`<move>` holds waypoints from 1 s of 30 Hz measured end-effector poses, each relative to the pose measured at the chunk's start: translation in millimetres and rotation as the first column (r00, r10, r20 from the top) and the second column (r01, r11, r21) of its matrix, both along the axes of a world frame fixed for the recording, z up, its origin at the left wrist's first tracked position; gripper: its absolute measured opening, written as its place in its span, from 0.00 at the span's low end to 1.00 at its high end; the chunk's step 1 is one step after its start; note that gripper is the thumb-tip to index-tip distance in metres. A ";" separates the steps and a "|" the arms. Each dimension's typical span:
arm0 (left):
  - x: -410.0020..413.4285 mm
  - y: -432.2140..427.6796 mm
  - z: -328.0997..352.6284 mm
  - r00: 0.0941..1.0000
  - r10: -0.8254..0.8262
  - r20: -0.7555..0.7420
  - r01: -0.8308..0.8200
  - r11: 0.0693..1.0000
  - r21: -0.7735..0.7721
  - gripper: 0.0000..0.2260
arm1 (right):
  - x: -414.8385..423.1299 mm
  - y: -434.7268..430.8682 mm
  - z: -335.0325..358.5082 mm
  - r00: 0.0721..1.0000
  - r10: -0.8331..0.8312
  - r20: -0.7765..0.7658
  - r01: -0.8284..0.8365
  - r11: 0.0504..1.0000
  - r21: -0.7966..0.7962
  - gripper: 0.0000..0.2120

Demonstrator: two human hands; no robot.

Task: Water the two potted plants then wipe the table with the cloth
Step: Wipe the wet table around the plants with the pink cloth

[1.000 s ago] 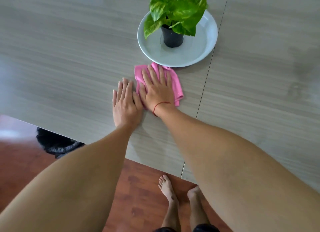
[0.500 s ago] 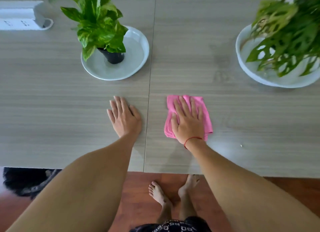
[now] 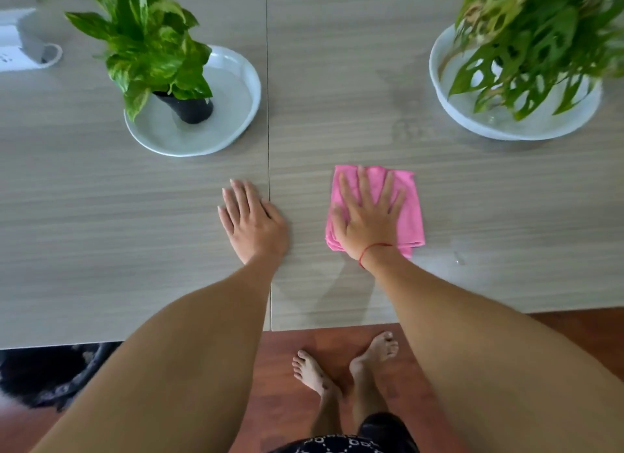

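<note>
While the grey wood-grain table (image 3: 101,236) carries everything in view, its two panels meet at a seam running from the far edge to the near edge, and faint damp marks show on the right-hand panel. Toward the far right sits the cut-leaf potted plant (image 3: 537,40) in its white dish (image 3: 479,125); toward the far left, just left of the seam, the variegated potted plant (image 3: 152,50) stands in a black pot (image 3: 189,110) on a pale dish (image 3: 233,115). Both dishes appear to hold a little water, so watering is judged complete and wiping is in hand. A white power strip (image 3: 20,56) lies at the far-left corner. The pink cloth (image 3: 413,216) lies folded flat on the right panel, between the two dishes and nearer the near edge. It is judged light, soft and limp, likely to bunch or slide unless pressed; the sound hold is a flat palm over its middle, or a pinch at a folded edge to lift it. The right hand (image 3: 368,219) is fully spread, palm down on the cloth, pressing rather than gripping. The left hand (image 3: 253,219) is likewise flat and empty, resting on the bare table at the seam.
</note>
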State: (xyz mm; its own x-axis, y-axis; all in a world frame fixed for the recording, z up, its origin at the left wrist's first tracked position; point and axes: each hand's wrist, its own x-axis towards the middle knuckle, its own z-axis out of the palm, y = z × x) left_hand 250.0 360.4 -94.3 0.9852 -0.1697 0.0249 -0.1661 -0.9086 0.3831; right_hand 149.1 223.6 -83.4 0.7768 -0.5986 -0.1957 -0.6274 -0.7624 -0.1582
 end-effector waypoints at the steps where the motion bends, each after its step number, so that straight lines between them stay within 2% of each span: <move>1: 1.0 -0.6 -0.1 1.000 0.005 0.011 -0.005 1.000 -0.008 0.24 | 2.3 8.6 0.7 0.999 0.036 0.014 -0.036 0.999 0.010 0.27; 6: 4.2 -16.2 4.7 0.999 0.021 0.028 -0.019 0.997 -0.070 0.21 | -6.8 23.5 1.7 0.981 0.190 0.047 -0.192 0.981 0.025 0.30; 11: 16.7 -57.9 8.9 0.979 -0.203 0.027 0.204 0.977 -0.057 0.21 | -33.7 -18.8 -0.6 0.955 0.276 0.107 -0.280 0.960 0.025 0.28; 16: 21.9 -71.5 -1.6 0.972 -0.235 0.009 0.235 0.972 0.012 0.22 | -45.5 -78.3 -1.5 0.995 0.036 0.098 -0.034 0.999 -0.018 0.29; 20: 21.2 -73.1 -6.2 0.974 -0.224 0.029 0.223 0.974 0.031 0.22 | -6.5 -101.5 -3.7 0.980 -0.173 0.094 0.175 0.985 -0.008 0.24; 23: 22.5 -73.9 -8.9 0.974 -0.221 0.057 0.218 0.975 0.047 0.22 | 28.7 -98.0 -4.0 0.972 -0.217 0.094 0.218 0.976 0.002 0.25; 26: 21.7 -73.2 -8.7 0.973 -0.221 0.060 0.220 0.975 0.036 0.22 | 42.8 -77.8 -3.6 0.984 -0.145 0.103 0.143 0.989 0.020 0.25; 30: 21.9 -72.4 -3.3 0.967 -0.255 0.014 0.255 0.967 0.029 0.22 | 16.3 -43.2 -6.0 0.988 0.091 0.123 -0.092 0.996 0.008 0.26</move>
State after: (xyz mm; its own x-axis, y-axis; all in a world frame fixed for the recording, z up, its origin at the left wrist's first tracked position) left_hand 271.9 288.0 -97.7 0.9087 -0.4161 0.0342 -0.4003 -0.8451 0.3543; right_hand 165.4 180.4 -89.4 0.8467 -0.5218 -0.1038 -0.5304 -0.8130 -0.2402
